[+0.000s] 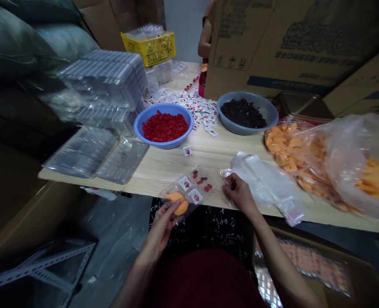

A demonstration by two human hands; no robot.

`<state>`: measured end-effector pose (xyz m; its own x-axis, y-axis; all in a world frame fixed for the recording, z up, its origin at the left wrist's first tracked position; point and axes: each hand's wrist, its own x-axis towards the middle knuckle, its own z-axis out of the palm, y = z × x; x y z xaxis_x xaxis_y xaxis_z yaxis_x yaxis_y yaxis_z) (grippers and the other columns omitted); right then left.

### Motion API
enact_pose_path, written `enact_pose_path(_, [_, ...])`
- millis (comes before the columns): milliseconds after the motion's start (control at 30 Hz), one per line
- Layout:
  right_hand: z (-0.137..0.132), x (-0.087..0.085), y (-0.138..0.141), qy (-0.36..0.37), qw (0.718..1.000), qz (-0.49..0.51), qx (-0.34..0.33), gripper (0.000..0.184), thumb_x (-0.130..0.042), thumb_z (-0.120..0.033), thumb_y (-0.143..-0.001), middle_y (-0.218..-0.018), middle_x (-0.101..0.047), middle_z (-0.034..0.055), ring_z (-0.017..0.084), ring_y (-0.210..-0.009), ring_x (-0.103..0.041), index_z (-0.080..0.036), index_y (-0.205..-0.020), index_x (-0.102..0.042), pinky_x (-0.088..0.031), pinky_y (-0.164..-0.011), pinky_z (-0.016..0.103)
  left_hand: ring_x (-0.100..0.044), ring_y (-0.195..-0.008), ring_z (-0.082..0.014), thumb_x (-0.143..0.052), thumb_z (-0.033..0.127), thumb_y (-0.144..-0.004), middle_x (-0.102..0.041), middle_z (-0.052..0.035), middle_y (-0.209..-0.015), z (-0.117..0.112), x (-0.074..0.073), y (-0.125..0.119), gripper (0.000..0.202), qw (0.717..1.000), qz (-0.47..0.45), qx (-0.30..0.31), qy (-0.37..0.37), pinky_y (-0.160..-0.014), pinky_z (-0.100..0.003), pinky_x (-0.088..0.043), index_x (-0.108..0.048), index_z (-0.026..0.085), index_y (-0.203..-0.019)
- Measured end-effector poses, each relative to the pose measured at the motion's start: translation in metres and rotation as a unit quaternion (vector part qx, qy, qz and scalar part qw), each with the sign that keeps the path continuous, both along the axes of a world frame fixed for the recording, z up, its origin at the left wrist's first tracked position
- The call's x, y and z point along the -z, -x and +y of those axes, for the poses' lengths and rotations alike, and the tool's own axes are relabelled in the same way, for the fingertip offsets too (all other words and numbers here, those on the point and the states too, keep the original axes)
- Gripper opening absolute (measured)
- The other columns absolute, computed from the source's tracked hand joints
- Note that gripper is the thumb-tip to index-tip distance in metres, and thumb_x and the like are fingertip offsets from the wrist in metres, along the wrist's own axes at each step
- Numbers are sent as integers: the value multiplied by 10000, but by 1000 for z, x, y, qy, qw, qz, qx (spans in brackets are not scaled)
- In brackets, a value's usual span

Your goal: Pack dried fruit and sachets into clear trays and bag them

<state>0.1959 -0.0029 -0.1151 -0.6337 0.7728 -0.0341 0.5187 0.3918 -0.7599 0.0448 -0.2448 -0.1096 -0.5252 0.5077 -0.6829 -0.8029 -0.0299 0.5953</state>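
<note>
My left hand (pixel 161 223) grips the near left corner of a clear plastic tray (pixel 198 173), its thumb lying over the orange pieces (pixel 180 204). In the tray's other compartments lie two small white printed packets (pixel 196 196) and several small red and dark pieces (pixel 204 179). Just right of the tray, my right hand (pixel 240 193) is closed in a pinch on thin clear plastic (pixel 227 173), apparently a clear bag. Whether that plastic reaches around the tray I cannot tell. Beside this hand lies a pile of flat clear bags (pixel 260 175).
Behind the tray stand a blue bowl of red pieces (pixel 165 144) and a bowl of dark pieces (pixel 251 129), with heaped white packets (pixel 197 107) between. Stacked clear trays (pixel 106 81) rise left. Bagged orange pieces (pixel 285 143) lie right. A large carton (pixel 262 51) partly hides another person's arm (pixel 205 40).
</note>
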Motion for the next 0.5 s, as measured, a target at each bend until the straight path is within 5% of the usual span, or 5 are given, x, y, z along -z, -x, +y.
enact_pose_path(167, [-1, -3, 12, -55, 996, -73, 2, 138, -520, -254, -750, -623, -553, -31, 158, -595, -518, -216, -873, -571, -339, -611, 266, -728, -940, -225, -878, 211, -647, -744, -76, -1046, 13, 2, -11, 431, 999, 12, -20, -34, -797, -308, -605, -654, 165, -1011])
enact_pose_path(500, [7, -3, 10, -50, 997, -48, -26, 138, -496, -293, -827, -629, -564, -13, 143, -583, -492, -206, -753, -573, -329, -602, 263, -715, -1011, -237, -870, 259, -673, -735, -99, -1118, 17, -18, -34, 562, 997, 37, -30, -55, -887, -326, -572, -595, 155, -1152])
